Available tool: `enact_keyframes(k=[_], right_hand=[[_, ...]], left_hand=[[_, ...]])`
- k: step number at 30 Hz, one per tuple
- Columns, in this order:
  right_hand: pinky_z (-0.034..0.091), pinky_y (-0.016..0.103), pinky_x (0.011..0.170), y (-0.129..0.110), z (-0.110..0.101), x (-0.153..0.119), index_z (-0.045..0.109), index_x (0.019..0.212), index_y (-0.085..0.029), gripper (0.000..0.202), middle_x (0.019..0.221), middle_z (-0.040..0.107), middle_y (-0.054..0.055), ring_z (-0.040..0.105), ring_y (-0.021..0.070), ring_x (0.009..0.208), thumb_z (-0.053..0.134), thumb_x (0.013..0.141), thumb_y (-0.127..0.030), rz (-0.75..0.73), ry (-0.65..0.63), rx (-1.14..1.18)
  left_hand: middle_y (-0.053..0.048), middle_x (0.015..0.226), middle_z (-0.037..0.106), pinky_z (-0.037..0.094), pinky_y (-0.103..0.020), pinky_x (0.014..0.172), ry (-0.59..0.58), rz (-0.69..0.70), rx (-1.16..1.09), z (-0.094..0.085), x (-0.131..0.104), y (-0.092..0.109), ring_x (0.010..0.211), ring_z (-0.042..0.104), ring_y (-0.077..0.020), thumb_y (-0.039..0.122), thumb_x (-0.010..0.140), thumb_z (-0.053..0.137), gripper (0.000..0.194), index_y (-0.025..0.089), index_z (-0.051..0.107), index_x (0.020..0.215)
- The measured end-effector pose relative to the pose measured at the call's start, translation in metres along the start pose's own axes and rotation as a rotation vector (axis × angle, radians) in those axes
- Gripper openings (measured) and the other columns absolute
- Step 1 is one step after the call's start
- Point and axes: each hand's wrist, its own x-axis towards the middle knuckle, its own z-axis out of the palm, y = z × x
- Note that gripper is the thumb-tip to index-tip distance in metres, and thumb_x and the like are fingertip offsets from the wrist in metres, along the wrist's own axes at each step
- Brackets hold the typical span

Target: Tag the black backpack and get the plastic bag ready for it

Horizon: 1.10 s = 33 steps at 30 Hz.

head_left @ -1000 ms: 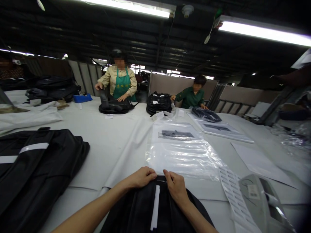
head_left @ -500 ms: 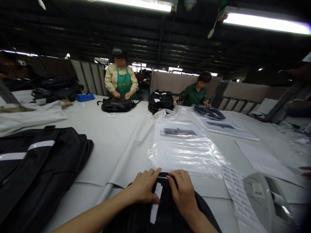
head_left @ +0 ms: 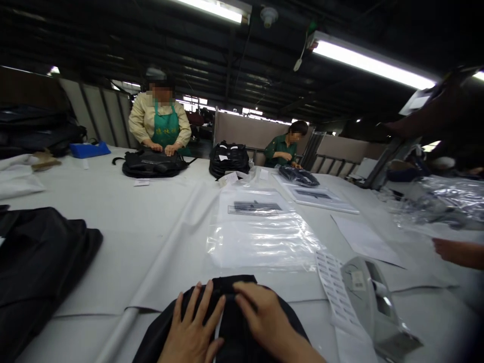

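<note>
A black bag (head_left: 242, 322) lies at the bottom centre of the head view, below the plastic bags. My left hand (head_left: 194, 320) rests flat on its left part, fingers spread and pointing away. On the bag's upper right part, my right hand (head_left: 262, 312) has its fingers bent and close together near the top edge; whether they pinch any fabric is hidden. A thin white strip shows between the hands. The bag's lower part runs out of the frame.
Clear plastic bags (head_left: 260, 232) lie beyond the bag. A label dispenser (head_left: 374, 297) and label sheet (head_left: 336, 282) stand right. Another black bag (head_left: 45, 262) is left. Two people work across the table; another person's hand (head_left: 459, 252) reaches in at right.
My left hand has gone from gripping near the white tag to lying spread on the bag. The tag no longer shows. The view has turned right, and the hand at the right edge shows more.
</note>
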Motion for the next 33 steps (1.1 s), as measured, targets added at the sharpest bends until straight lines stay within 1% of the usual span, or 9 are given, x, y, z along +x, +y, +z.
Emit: enact_keyframes(k=[5,10,14,19,21,25,27,30,33], right_hand=[[0.048,0.034,0.077,0.106,-0.043,0.055,0.069,0.091,-0.021,0.024,0.095,0.069,0.006,0.062,0.0206,0.084,0.053,0.079,-0.035,0.327,0.055,-0.009],[0.045,0.028,0.069,0.171,-0.011,0.077,0.071,0.079,-0.020,0.015,0.080,0.068,0.004,0.061,0.0184,0.074,0.064,0.066,-0.026,0.339,-0.055,-0.058],[0.036,0.025,0.059,0.185,0.007,0.084,0.064,0.056,-0.019,0.024,0.058,0.062,0.002,0.054,0.0146,0.059,0.053,0.076,-0.026,0.341,-0.108,-0.082],[0.036,0.026,0.063,0.190,0.003,0.095,0.062,0.058,-0.018,0.035,0.063,0.064,0.004,0.055,0.0156,0.063,0.042,0.083,-0.031,0.313,-0.093,-0.073],[0.037,0.026,0.064,0.190,0.002,0.098,0.063,0.062,-0.019,0.036,0.066,0.065,0.004,0.056,0.0160,0.065,0.040,0.084,-0.035,0.312,-0.066,-0.053],[0.037,0.025,0.059,0.195,0.004,0.097,0.061,0.064,-0.019,0.041,0.063,0.062,0.002,0.054,0.0157,0.062,0.038,0.085,-0.045,0.337,0.026,-0.015],[0.036,0.026,0.057,0.199,0.005,0.095,0.060,0.063,-0.019,0.043,0.059,0.059,0.001,0.052,0.0156,0.059,0.037,0.084,-0.048,0.361,0.080,-0.008],[0.035,0.026,0.056,0.201,0.005,0.094,0.059,0.061,-0.019,0.046,0.057,0.058,0.001,0.052,0.0158,0.057,0.037,0.084,-0.051,0.390,0.141,-0.003],[0.035,0.026,0.056,0.196,0.004,0.096,0.059,0.060,-0.019,0.047,0.057,0.059,0.002,0.053,0.0158,0.057,0.036,0.085,-0.052,0.376,0.156,0.004]], left_hand=[[-0.005,0.140,0.041,0.033,-0.057,0.093,0.121,0.044,0.042,-0.022,0.013,-0.013,0.120,0.041,-0.0374,0.041,0.077,0.056,0.071,0.040,0.024,0.141],[-0.001,0.134,0.047,0.040,-0.042,0.089,0.329,-0.111,-0.223,-0.057,0.078,-0.041,0.105,0.049,-0.0271,0.037,0.090,0.039,0.043,0.034,0.043,0.132],[-0.005,0.110,0.062,0.042,-0.035,0.090,0.177,-0.174,-0.534,-0.047,0.171,-0.051,0.101,0.052,-0.0229,0.046,0.090,0.040,0.037,0.021,0.058,0.111],[-0.013,0.111,0.060,0.040,-0.048,0.087,-0.221,-0.024,-0.401,0.003,0.241,-0.020,0.104,0.050,-0.0363,0.071,0.064,0.061,0.080,0.019,0.050,0.123],[-0.015,0.106,0.061,0.043,-0.048,0.082,-0.305,0.004,-0.335,0.020,0.249,-0.007,0.100,0.054,-0.0376,0.065,0.060,0.068,0.076,0.019,0.053,0.118],[-0.014,0.090,0.065,0.045,-0.038,0.071,-0.363,-0.074,-0.279,0.036,0.253,-0.006,0.085,0.062,-0.0301,0.028,0.085,0.050,0.018,0.016,0.061,0.093],[-0.015,0.089,0.064,0.045,-0.037,0.068,-0.340,-0.140,-0.267,0.037,0.254,-0.013,0.083,0.062,-0.0284,0.020,0.090,0.034,0.024,0.014,0.057,0.095],[-0.015,0.095,0.062,0.045,-0.038,0.069,-0.281,-0.178,-0.278,0.036,0.251,-0.017,0.087,0.060,-0.0279,0.029,0.095,0.024,0.031,0.014,0.049,0.105],[-0.013,0.101,0.060,0.045,-0.040,0.075,-0.272,-0.114,-0.310,0.039,0.244,-0.011,0.094,0.056,-0.0314,0.054,0.079,0.054,0.044,0.017,0.050,0.103]])
